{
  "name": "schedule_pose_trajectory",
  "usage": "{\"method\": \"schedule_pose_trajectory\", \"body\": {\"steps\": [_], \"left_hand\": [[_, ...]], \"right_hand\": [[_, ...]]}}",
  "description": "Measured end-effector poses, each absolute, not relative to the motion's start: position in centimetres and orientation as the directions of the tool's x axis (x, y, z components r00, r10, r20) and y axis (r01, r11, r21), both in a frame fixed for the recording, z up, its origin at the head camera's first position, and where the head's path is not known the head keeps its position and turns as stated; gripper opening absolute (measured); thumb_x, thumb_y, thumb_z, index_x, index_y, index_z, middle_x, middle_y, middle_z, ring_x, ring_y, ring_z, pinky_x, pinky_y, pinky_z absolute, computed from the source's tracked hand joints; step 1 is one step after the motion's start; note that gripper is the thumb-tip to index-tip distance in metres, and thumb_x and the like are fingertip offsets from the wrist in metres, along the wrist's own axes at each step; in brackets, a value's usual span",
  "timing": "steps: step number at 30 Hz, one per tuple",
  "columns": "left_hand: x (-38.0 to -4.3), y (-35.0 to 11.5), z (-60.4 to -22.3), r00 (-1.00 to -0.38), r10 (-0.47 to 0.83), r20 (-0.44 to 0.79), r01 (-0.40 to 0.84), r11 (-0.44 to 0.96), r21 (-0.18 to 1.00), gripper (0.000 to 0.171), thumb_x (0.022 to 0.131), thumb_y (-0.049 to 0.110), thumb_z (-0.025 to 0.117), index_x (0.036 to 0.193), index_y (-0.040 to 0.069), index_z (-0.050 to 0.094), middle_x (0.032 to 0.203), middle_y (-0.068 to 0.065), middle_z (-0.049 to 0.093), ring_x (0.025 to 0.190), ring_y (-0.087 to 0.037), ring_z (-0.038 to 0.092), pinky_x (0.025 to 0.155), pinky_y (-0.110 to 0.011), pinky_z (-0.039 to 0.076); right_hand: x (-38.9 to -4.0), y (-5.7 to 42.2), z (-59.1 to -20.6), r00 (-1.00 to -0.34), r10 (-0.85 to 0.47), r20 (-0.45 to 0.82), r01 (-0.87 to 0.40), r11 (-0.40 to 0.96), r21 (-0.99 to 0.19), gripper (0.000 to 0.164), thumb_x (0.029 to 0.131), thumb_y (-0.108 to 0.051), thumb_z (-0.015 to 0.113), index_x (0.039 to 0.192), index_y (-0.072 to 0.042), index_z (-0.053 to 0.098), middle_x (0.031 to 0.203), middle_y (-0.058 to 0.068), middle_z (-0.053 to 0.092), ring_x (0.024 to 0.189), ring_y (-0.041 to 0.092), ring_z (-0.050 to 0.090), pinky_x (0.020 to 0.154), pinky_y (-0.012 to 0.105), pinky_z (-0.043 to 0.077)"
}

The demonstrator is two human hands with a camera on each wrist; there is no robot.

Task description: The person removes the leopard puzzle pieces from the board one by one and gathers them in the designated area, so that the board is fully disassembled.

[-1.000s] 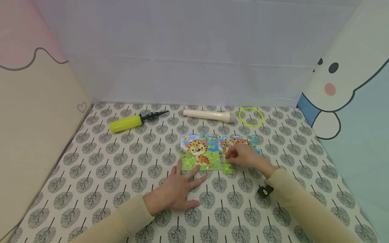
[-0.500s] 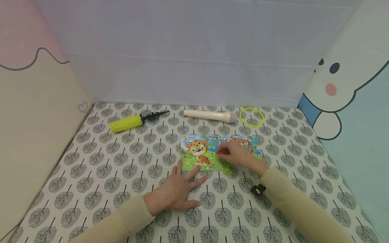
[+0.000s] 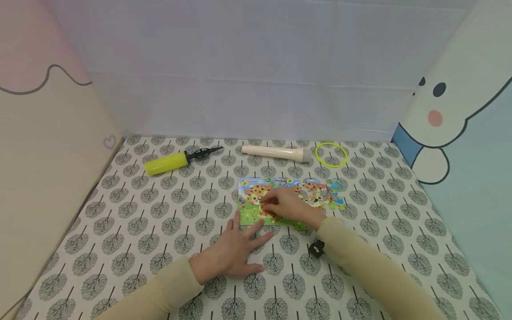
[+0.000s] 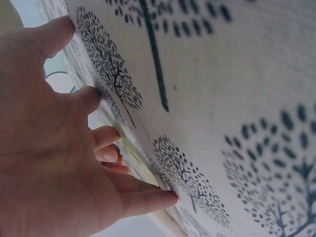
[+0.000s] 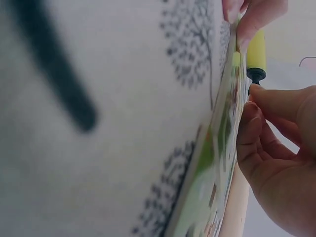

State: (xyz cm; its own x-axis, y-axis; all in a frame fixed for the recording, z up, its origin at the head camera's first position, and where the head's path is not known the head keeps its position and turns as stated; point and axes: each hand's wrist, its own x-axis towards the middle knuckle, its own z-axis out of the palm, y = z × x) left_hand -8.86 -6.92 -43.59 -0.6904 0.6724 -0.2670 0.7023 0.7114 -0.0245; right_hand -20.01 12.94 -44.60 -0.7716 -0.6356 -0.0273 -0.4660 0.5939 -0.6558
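A flat board with a leopard picture lies at the table's middle. My left hand rests with fingers spread, fingertips on its lower edge; the left wrist view shows its palm and straight fingers. My right hand is over the board's right half, fingers bent, thumb and forefinger tips close together near the leopard's face. In the right wrist view the right hand is close to the board's surface; whether a small piece sits between the fingertips is hidden. Right of the board lies a partly assembled leopard jigsaw puzzle, partly behind my right hand.
At the back lie a yellow hand pump with a black nozzle, a whitish tube-shaped thing with a grey end, and a yellow-green ring. A tree-print cloth covers the table. A pale curtain hangs behind.
My right hand has moved left, from the jigsaw puzzle pieces to over the leopard board, its fingers bent all along. My left hand has stayed in place.
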Motion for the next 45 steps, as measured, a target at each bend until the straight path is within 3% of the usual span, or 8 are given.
{"method": "schedule_pose_trajectory", "body": {"steps": [8,12,17,25,45], "left_hand": [[-8.71,-6.95,-43.70,-0.689,0.667,-0.283,0.701,0.712,-0.030,0.080,0.086,0.077,0.030,0.153,0.036,0.016,0.158,-0.004,0.014,0.123,-0.069,0.012,0.100,-0.065,0.030],[-8.72,-7.00,-43.80,-0.689,0.669,-0.279,0.704,0.710,-0.034,0.080,0.086,0.077,0.029,0.153,0.036,0.015,0.158,-0.004,0.014,0.123,-0.069,0.012,0.100,-0.064,0.030],[-8.70,-7.01,-43.80,-0.687,0.674,-0.273,0.704,0.710,-0.020,0.079,0.086,0.076,0.030,0.153,0.035,0.015,0.157,-0.006,0.017,0.124,-0.069,0.011,0.100,-0.065,0.029],[-8.62,-7.06,-43.93,-0.686,0.677,-0.267,0.706,0.707,-0.022,0.079,0.087,0.076,0.029,0.153,0.035,0.015,0.152,-0.010,0.026,0.124,-0.068,0.012,0.100,-0.066,0.028],[-8.39,-7.12,-43.98,-0.693,0.679,-0.242,0.706,0.707,-0.039,0.079,0.087,0.075,0.030,0.153,0.034,0.017,0.152,-0.011,0.026,0.125,-0.067,0.012,0.101,-0.065,0.028]], "right_hand": [[-19.98,12.25,-44.51,-0.716,-0.690,-0.111,-0.447,0.574,-0.686,0.026,0.089,-0.012,0.069,0.113,-0.003,0.068,0.089,0.000,0.069,0.061,0.006,0.062,0.060,0.022,0.054],[-19.81,11.98,-44.42,-0.724,-0.674,-0.148,-0.427,0.606,-0.672,0.030,0.086,-0.015,0.072,0.114,-0.005,0.067,0.094,0.000,0.068,0.071,0.005,0.062,0.064,0.021,0.053],[-19.84,11.99,-44.36,-0.707,-0.690,-0.151,-0.489,0.632,-0.601,0.034,0.081,-0.016,0.077,0.112,-0.007,0.066,0.094,-0.004,0.064,0.078,0.006,0.058,0.071,0.021,0.051],[-20.12,12.23,-44.33,-0.677,-0.719,-0.154,-0.500,0.604,-0.621,0.039,0.078,-0.016,0.081,0.112,-0.008,0.065,0.091,-0.005,0.061,0.079,0.008,0.057,0.070,0.023,0.050],[-20.09,12.62,-44.23,-0.636,-0.760,-0.136,-0.504,0.542,-0.673,0.042,0.080,-0.010,0.079,0.117,-0.003,0.061,0.091,0.000,0.058,0.078,0.014,0.054,0.069,0.028,0.050]]}}
